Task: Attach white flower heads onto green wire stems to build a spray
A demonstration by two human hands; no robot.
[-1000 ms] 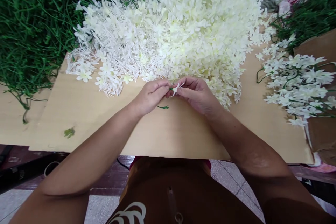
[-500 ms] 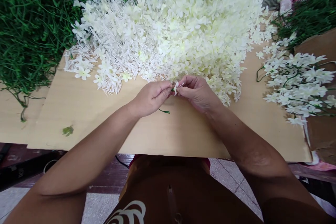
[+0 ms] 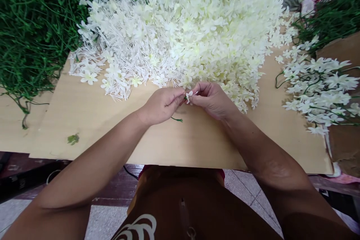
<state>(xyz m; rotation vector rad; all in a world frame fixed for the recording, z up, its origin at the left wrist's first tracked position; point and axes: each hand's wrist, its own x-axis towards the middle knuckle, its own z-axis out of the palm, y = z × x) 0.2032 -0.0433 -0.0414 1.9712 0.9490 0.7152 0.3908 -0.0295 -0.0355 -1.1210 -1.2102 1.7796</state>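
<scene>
My left hand [image 3: 164, 105] is closed on a green artificial stem [image 3: 177, 119], whose forked end pokes out below the fingers. Between the fingertips of my right hand [image 3: 212, 99] is a small white artificial flower [image 3: 189, 96], pinched by its petals. The flower meets the stem's green tip where both hands come together; the exact joint is mostly covered by fingers. Just beyond the hands lies a big heap of loose white flowers [image 3: 219, 26], with thin white stamen-like pieces [image 3: 132, 54] on its left side.
Green stems [image 3: 36, 26] pile up at the left. Finished-looking white flower sprays [image 3: 323, 90] lie at the right beside brown cardboard [image 3: 344, 146]. A small green scrap [image 3: 73, 139] sits on the wooden tabletop [image 3: 107, 131], near its front edge. More green stems [image 3: 337, 15] stand at the back right.
The white flower has turned slightly and sits a little closer to the stem's tip. Both hands keep nearly the same place.
</scene>
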